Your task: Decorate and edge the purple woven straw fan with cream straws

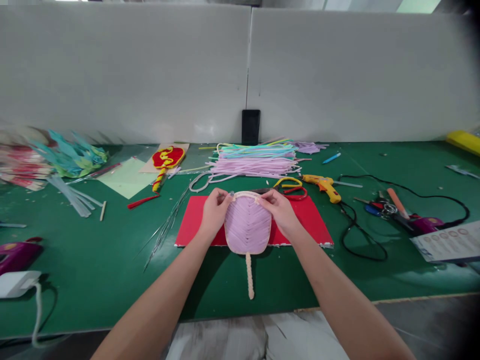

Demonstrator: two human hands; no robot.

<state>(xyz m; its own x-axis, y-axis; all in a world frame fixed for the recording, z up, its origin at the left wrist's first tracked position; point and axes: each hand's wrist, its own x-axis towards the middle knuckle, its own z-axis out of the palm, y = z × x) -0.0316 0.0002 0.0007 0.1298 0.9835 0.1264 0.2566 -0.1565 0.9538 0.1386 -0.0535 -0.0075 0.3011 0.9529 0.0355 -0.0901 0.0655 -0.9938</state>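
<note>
A lilac hand fan (248,225) made of pipe cleaners, with a pale cream rim and a twisted cream handle, is held over a red board (307,220). Its handle points toward me. My left hand (216,207) pinches the far left corner of the rim, thumb and finger closed on it. At the far right corner, my right hand (279,209) grips the rim in the same way. Between the hands, a cream strip curves along the fan's top edge. Scissors with red and yellow handles (294,190) lie just beyond my right hand.
Bundled pastel pipe cleaners (255,162) lie at the back, before a black phone (251,127) leaning on the partition. To the right are a yellow glue gun (324,186) with its black cord and keys (382,207). A red and yellow fan (167,160) and thin wires (168,222) lie left.
</note>
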